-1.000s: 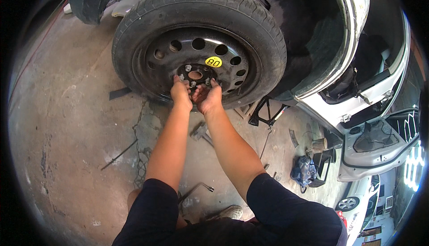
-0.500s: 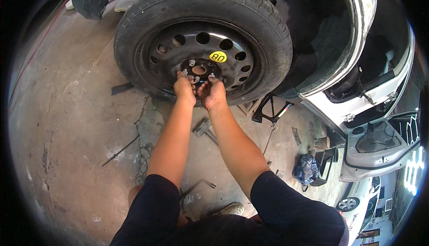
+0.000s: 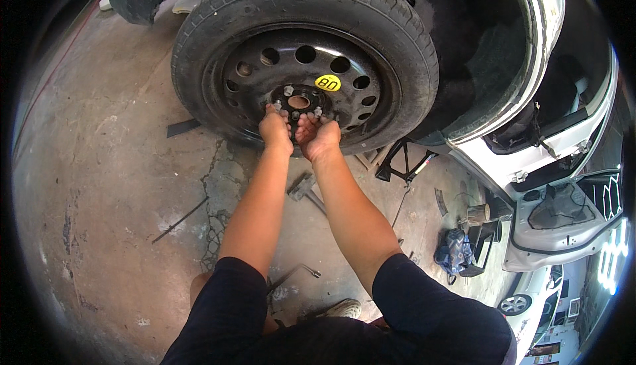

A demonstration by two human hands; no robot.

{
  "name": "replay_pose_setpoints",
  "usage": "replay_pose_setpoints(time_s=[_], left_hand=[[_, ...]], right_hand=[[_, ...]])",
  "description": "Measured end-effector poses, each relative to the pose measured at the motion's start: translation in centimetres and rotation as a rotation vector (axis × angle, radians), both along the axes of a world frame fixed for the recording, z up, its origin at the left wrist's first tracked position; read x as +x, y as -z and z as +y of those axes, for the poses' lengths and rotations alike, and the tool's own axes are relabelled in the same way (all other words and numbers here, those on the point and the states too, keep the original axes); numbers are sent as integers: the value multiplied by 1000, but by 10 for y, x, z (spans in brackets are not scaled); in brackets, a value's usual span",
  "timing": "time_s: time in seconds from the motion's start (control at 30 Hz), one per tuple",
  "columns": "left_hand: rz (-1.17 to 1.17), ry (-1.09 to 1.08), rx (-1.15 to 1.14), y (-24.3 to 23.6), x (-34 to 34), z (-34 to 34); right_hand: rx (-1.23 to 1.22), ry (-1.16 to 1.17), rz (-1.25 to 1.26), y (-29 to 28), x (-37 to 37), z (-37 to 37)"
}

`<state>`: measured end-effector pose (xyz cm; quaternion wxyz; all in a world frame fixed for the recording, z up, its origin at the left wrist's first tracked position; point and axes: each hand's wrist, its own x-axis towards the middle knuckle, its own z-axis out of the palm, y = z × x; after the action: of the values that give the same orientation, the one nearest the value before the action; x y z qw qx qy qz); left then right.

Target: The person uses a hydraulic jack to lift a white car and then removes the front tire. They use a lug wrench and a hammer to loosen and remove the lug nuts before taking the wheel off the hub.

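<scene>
A black steel wheel with a tyre stands before me, a yellow oval sticker on its face. Silver lug nuts sit around its centre hole; the upper-left nut is free of my fingers. My left hand is closed, thumb and fingertips pinching the lower-left lug nut. My right hand is turned partly palm up, fingers curled, its fingertips at the lower-right lug nut. Between my hands the lowest bolt position looks dark. What lies inside my right palm is hidden.
A black scissor jack stands right of the wheel, under the white car body. A hammer and a bent wrench lie on the concrete below my arms. A thin rod lies left; a patterned bag sits right.
The wheel sits slightly farther right in view. The silver nut at the lowest position no longer shows there. My right thumb has shifted right, off the lower-right nut; my left hand keeps its pinch.
</scene>
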<state>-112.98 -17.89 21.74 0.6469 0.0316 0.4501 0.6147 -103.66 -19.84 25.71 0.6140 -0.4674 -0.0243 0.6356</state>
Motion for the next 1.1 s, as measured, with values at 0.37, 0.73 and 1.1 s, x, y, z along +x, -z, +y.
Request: replay_pose_setpoints(time_s=[0.37,0.73,1.1], left_hand=[[-109,85,-50,0,3,-9],[-99,25,-71,-18,4,-17],[-33,-17,-46,-22,4,-21]], right_hand=[[28,38,-53,15,9,1],[30,19,-87,11,10,-5],[14,-6,30,9,10,-11]])
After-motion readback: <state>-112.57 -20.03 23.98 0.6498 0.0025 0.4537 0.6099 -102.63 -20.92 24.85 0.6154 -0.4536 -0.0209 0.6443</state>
